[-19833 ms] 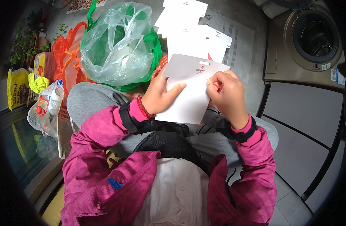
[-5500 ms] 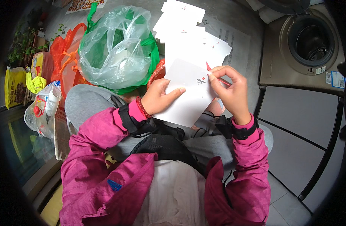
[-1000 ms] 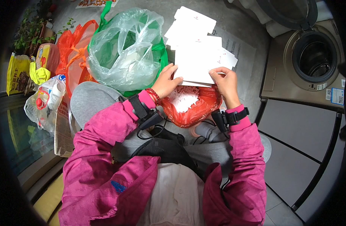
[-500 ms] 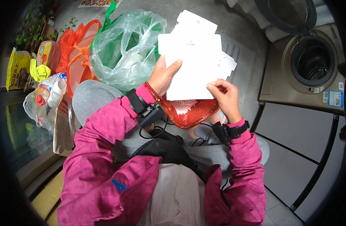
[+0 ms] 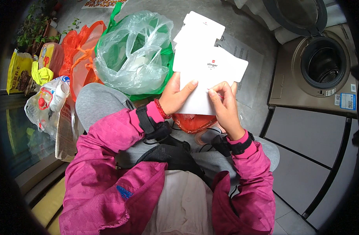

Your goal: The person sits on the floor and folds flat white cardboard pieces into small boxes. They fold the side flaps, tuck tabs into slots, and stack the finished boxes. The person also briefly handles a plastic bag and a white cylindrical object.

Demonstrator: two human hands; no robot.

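The person sits with both hands raised over the lap, and between them is a flat white cardboard sheet with notched, rounded corners (image 5: 208,72), held up and tilted away from the body. The left hand (image 5: 175,96) grips the sheet's lower left edge, thumb laid across the front face, the other fingers hidden behind the card. The right hand (image 5: 224,103) is at the lower right edge, fingers pressed together and curled, pinching the card's rim between thumb and fingertips. Just under the hands a crumpled orange-red plastic bag (image 5: 193,122) lies on the lap, touching the grey trouser legs. Behind the held sheet, more white cut-out card pieces (image 5: 201,25) lie on the grey floor, next to a printed paper sheet (image 5: 246,58). To the left of the card sits a bulging translucent plastic bag over green handles (image 5: 134,56), close to the left knee. Further left there are orange plastic bags (image 5: 79,55), a clear bag holding bottles (image 5: 48,103) and a yellow packet (image 5: 17,70). At upper right stands a front-loading washing machine with its round door swung open (image 5: 324,66).
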